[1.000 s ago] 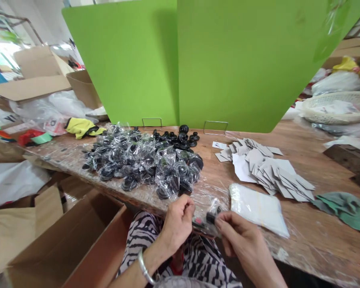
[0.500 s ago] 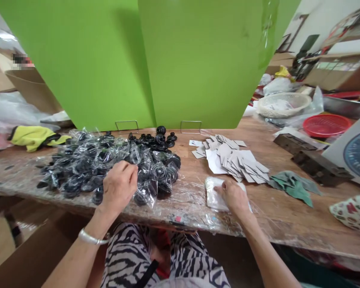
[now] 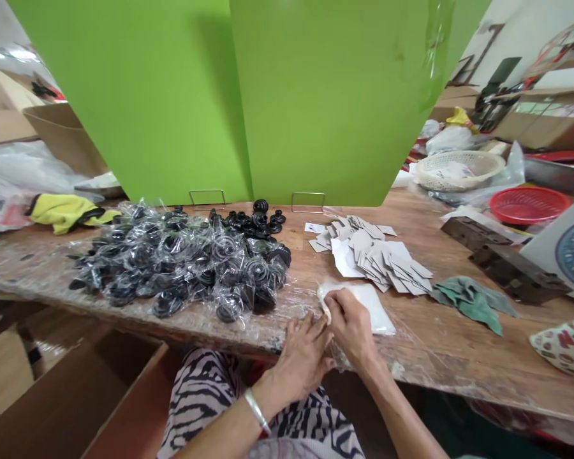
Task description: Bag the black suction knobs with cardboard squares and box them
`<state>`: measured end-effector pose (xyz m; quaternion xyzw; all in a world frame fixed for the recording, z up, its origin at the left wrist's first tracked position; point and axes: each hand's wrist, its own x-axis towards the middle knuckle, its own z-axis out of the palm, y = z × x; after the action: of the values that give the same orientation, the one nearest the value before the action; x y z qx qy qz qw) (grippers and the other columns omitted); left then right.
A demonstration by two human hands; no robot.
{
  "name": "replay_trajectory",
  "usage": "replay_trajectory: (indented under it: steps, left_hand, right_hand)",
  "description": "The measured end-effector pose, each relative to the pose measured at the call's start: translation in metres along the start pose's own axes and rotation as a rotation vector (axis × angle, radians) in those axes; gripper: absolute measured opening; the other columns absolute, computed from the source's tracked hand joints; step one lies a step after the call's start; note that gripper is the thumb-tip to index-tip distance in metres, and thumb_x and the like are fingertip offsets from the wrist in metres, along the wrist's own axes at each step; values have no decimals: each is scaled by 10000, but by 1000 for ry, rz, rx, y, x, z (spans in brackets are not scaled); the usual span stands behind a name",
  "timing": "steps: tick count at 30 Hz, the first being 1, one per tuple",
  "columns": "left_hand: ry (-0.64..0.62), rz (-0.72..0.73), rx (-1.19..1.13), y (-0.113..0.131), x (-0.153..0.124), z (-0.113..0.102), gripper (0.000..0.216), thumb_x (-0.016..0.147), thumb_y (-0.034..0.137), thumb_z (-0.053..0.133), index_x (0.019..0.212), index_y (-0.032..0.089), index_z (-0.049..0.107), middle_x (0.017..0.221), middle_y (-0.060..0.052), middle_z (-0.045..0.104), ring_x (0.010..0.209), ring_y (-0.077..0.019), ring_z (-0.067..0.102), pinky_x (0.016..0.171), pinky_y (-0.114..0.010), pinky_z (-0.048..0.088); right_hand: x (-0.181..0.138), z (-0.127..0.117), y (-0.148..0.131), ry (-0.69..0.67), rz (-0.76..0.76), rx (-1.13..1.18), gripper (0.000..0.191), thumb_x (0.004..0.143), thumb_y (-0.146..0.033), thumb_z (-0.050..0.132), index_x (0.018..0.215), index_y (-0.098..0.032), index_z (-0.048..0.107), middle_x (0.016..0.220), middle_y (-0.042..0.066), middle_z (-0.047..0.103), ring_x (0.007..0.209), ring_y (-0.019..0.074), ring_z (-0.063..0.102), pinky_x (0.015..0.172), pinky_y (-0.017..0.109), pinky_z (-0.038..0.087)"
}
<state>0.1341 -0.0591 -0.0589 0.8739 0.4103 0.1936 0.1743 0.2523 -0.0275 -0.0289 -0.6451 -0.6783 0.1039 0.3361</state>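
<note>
One edge of the clear bag stack point(image 3: 379, 311), before the grey cards point(image 3: 373, 258) on the table point(image 3: 440, 338), was clamped by the fingers of the right hand point(image 3: 353, 326); those of the left hand point(image 3: 303, 357) were spread apart beside it. Layers were probably best parted gently.

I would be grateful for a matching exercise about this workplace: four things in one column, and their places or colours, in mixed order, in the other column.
Things:
1. stack of plastic bags
2. bracelet
3. tall board
4. flat cards

Places or colours:
A. bright green
B. touched by the right hand
C. in a loose pile, right of the wrapped black parts
D. silver, worn on the arm of the left hand

Right pairs: 1-B, 2-D, 3-A, 4-C
</note>
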Motion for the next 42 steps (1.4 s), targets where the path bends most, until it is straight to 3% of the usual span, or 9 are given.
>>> replay_trajectory:
  steps: [5, 11, 17, 21, 24, 27, 33, 38, 42]
  left_hand:
    - [136, -64, -228, -12, -3, -5, 335, 793, 206, 481, 1119, 188, 562, 1151, -97, 597, 1108, -251, 484, 934, -459, 341]
    - [275, -732, -857, -16, -41, -47, 356, 789, 324, 482, 507, 132, 582, 442, -19, 549, 408, -102, 477, 418, -207, 349]
    - [446, -600, -1528, -8, -49, -65, 408, 611, 244, 723, 996, 163, 617, 887, -64, 682, 790, -163, 622, 739, -264, 478]
    - [555, -810, -1673, -19, -48, -70, 242, 622, 223, 699, 826, 119, 622, 668, -74, 684, 592, -183, 635, 570, -291, 504]
    - [567, -861, -1717, -26, -52, -71, 269, 609, 209, 700, 848, 122, 612, 685, -84, 690, 564, -202, 640, 504, -302, 507]
    - [572, -888, -1735, -24, -51, -68, 257, 617, 199, 687, 847, 122, 601, 701, -85, 688, 582, -203, 645, 512, -308, 514]
    - [557, -910, -1615, -23, -52, -67, 300, 670, 288, 637, 921, 139, 567, 785, -77, 656, 637, -190, 627, 560, -336, 512]
    - [910, -715, -661, -17, -64, -68, 264, 673, 310, 638, 898, 179, 594, 830, -36, 578, 751, -152, 541, 693, -279, 462]
    - [589, -577, -729, -6, -55, -59, 158, 690, 308, 605, 755, 164, 601, 709, -9, 557, 624, -119, 503, 584, -228, 429]
  right_hand:
    - [-8, -24, -9, 132, 54, 578, 232, 814, -388, 454, 686, -199, 496, 558, -38, 461, 512, 104, 414, 479, 215, 346]
    - [-22, -24, -15, 240, 103, 532, 192, 819, -348, 488, 716, -194, 534, 572, -27, 510, 488, 97, 424, 457, 217, 353]
    - [-59, 13, -69, -29, -496, 475, 178, 839, -149, 424, 914, -176, 582, 853, 79, 605, 817, 163, 565, 722, 284, 493]
    - [-62, 9, -60, -173, -451, 615, 159, 841, -202, 465, 897, -202, 614, 894, 63, 635, 855, 166, 585, 748, 275, 499]
    - [-53, 1, -34, -204, 39, 702, 261, 769, -418, 559, 904, -200, 612, 865, 59, 635, 692, 164, 587, 571, 264, 491]
    - [-50, 7, -24, -458, 318, 899, 579, 643, -586, 600, 1052, -177, 562, 922, 83, 632, 666, 178, 579, 533, 280, 467]
    - [-51, 22, -33, -462, 418, 986, 342, 685, -500, 602, 620, -164, 582, 522, -30, 490, 493, 101, 421, 497, 234, 359]
    - [-38, 19, -33, -314, 427, 908, 338, 616, -465, 664, 557, -180, 490, 494, -43, 448, 465, 94, 372, 439, 225, 311]
    - [-42, 30, -47, -259, 295, 796, 294, 628, -411, 624, 538, -191, 450, 492, -56, 412, 485, 92, 359, 445, 217, 302]
